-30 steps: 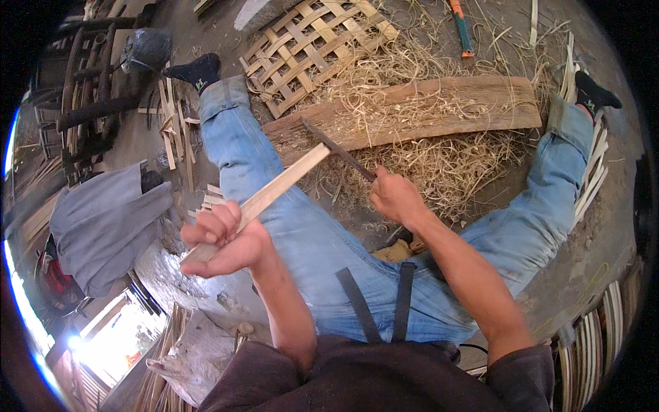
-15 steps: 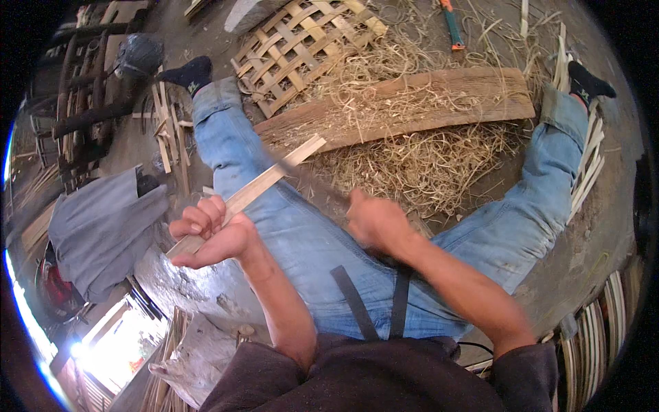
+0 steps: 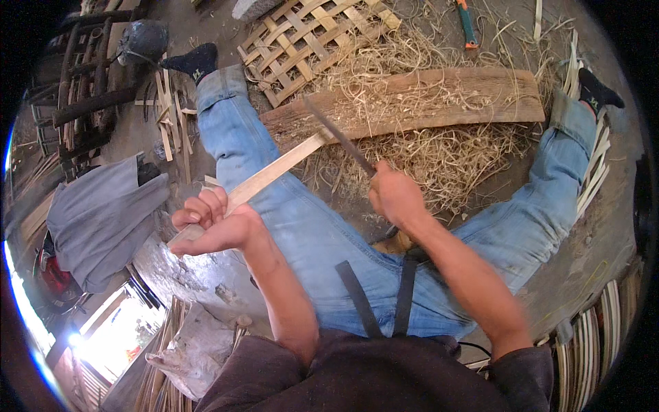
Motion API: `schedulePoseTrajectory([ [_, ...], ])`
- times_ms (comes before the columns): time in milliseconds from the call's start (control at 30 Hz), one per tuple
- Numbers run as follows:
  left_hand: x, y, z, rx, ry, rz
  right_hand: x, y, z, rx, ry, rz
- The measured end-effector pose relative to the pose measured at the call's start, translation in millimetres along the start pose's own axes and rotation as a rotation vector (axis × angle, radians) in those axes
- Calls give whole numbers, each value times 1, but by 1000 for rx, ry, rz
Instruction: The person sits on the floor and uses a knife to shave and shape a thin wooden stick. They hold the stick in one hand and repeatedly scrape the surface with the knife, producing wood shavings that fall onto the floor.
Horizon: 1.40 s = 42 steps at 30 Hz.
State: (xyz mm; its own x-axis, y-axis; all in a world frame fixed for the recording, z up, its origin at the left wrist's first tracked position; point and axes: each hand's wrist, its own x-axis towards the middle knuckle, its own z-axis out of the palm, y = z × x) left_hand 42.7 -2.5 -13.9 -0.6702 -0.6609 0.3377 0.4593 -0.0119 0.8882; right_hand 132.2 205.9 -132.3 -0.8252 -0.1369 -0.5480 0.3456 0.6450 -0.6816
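My left hand (image 3: 218, 226) is closed round the near end of a pale, flat bamboo strip (image 3: 271, 173), which slants up and away to the right over my left thigh. In my closed right hand (image 3: 397, 196) is a long knife (image 3: 343, 141), its dark blade pointing up and to the left. The blade crosses close by the strip's far end; whether they touch I cannot tell. Beyond them a worn wooden plank (image 3: 439, 103) lies between my outstretched legs, strewn with curly shavings (image 3: 439, 168).
A woven bamboo lattice (image 3: 309, 48) lies past the plank, with an orange-and-green handled tool (image 3: 467, 26) to its right. Split strips (image 3: 596, 168) lie outside my right leg, and others (image 3: 168, 117) by my left foot. A grey cloth (image 3: 103, 220) hangs at left.
My right hand has moved right and slightly up, bringing the knife from across the strip's upper part to its far end. The left hand keeps its hold on the strip.
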Motion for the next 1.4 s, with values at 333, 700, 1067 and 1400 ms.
schedulePoseTrajectory([
  [333,25,-22,-23,67,342,-122,9,2,27,65,3,18],
  [700,24,-20,-14,70,347,-106,-3,13,20,-9,-30,-60],
  [1067,22,1,-10,-149,224,-183,0,29,-1,-48,-1,-10],
  [1400,47,-53,42,37,-151,-1022,-12,11,-23,795,-59,-100],
])
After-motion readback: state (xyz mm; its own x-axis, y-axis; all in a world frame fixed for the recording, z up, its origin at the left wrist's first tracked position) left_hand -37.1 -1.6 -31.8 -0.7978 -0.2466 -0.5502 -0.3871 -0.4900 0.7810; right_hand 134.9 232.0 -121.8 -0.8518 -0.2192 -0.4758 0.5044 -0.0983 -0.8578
